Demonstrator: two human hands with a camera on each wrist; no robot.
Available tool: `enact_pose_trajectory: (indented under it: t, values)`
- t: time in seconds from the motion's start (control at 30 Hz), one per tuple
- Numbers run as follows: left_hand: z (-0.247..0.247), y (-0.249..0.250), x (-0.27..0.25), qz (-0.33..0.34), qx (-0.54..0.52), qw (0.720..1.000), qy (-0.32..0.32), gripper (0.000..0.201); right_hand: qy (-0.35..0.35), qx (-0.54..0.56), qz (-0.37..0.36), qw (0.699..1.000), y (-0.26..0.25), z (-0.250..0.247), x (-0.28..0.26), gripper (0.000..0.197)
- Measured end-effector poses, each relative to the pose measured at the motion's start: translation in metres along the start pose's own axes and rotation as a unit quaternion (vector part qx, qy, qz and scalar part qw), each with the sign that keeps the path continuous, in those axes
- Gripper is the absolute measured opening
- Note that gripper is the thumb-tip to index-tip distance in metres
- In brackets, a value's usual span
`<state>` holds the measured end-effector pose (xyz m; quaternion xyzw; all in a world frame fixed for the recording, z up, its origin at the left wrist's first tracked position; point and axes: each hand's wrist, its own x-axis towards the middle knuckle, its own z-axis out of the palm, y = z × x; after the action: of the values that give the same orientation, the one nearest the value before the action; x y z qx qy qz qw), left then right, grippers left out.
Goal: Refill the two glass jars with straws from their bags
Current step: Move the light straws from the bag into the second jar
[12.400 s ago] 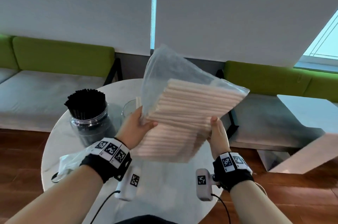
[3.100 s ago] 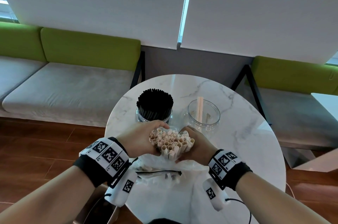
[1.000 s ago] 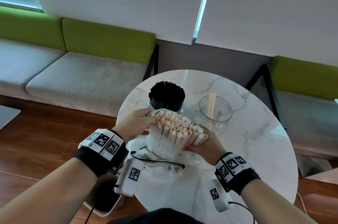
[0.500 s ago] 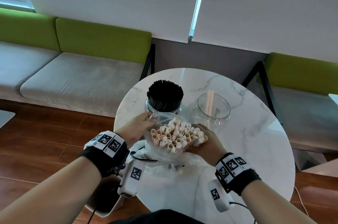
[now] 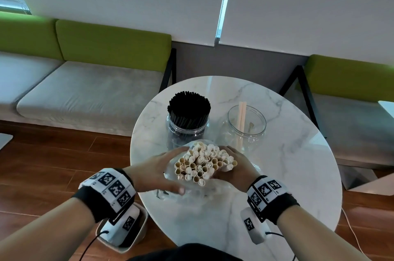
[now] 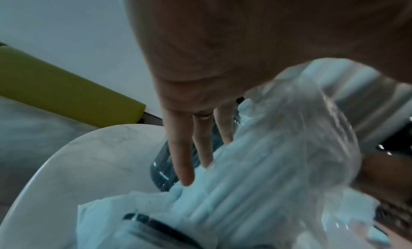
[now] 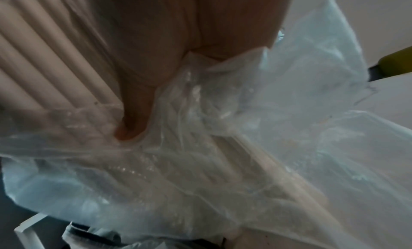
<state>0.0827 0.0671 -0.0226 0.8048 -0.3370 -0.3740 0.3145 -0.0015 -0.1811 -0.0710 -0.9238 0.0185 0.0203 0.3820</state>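
A bundle of cream paper straws (image 5: 202,164) stands upright over the near part of the round marble table (image 5: 298,164), its lower part still inside a clear plastic bag (image 5: 191,194). My left hand (image 5: 157,173) lies against the bag's left side, its fingers (image 6: 180,155) straight on the plastic (image 6: 278,155). My right hand (image 5: 236,169) grips the bundle from the right, one finger (image 7: 133,115) pressed into the bag (image 7: 245,147) against the straws (image 7: 44,67). Behind stand a jar packed with black straws (image 5: 188,120) and a nearly empty glass jar (image 5: 247,124) holding two cream straws (image 5: 242,115).
A beige bin (image 5: 140,233) sits on the wood floor under my left wrist. Grey benches with green backs (image 5: 110,47) run along the wall behind the table. More crumpled plastic (image 6: 107,217) lies on the table (image 6: 78,164) by the bag.
Over the last second the straws were gathered from a fanned row into a tight round bundle. My left hand slid from the far side to the near left of the bag.
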Motion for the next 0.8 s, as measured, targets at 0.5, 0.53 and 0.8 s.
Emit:
enact_pose_trajectory:
  t: [0.5, 0.53, 0.8]
  values:
    - [0.024, -0.012, 0.037, -0.059, -0.133, 0.963, 0.226, 0.07, 0.114, 0.196, 0.088, 0.97, 0.003, 0.016, -0.008, 0.06]
    - [0.022, -0.013, 0.037, -0.07, -0.126, 0.966, 0.216, 0.07, 0.106, 0.195, 0.09, 0.971, 0.005, 0.018, -0.009, 0.064]
    - [0.001, 0.033, 0.01, -0.025, 0.193, 0.947, 0.255, 0.093, 0.094, 0.151, 0.089, 0.98, 0.018, 0.013, 0.0, 0.053]
